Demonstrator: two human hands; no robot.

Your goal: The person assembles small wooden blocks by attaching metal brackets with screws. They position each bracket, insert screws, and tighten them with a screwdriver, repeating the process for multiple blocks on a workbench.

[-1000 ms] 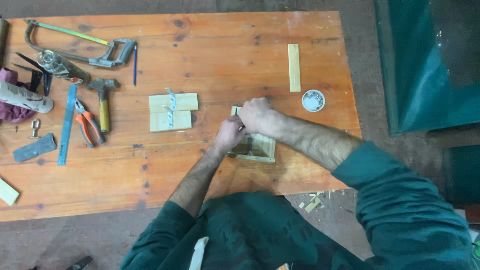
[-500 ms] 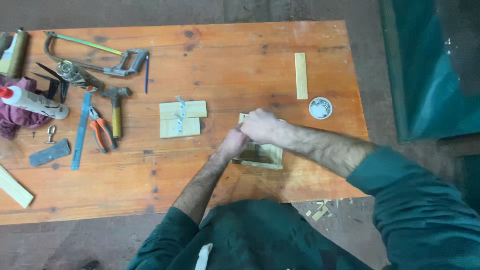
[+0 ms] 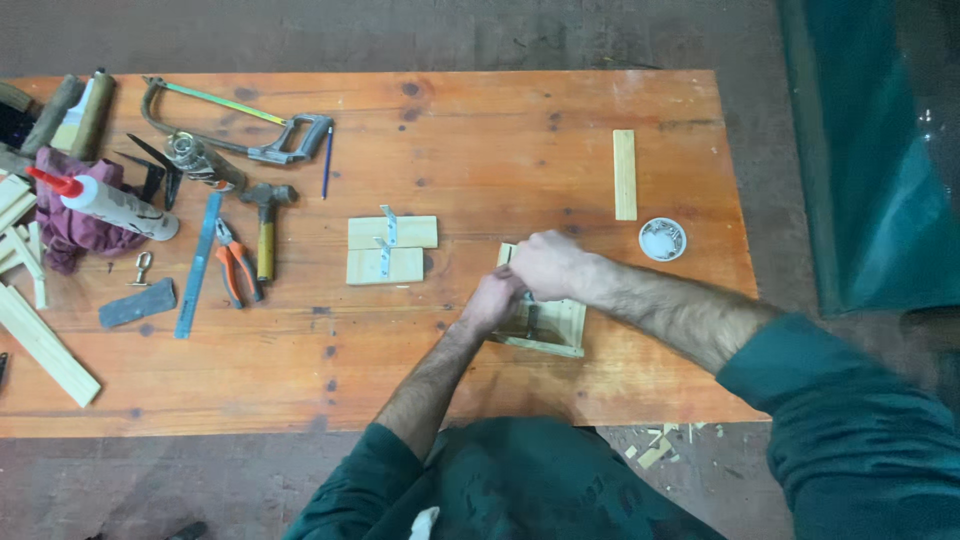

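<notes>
tools [image 3: 240, 200] left, wood pieces [image 3: 391, 249] centre table [image 3: 480, 120]

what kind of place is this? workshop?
Most likely a small woodworking shop or hobby bench. A worn wooden table carries hand tools: a hacksaw, a hammer and pliers. Both hands, left hand and right hand, work on a small wooden frame piece, and wood offcuts lie on the floor.

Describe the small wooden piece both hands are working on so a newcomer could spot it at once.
On the orange wooden table, look near the front edge, right of centre, where the left hand and right hand meet. Under them lies a small pale wooden frame. Unlike the pair of pale boards to its left, it is partly covered by hands.
</notes>
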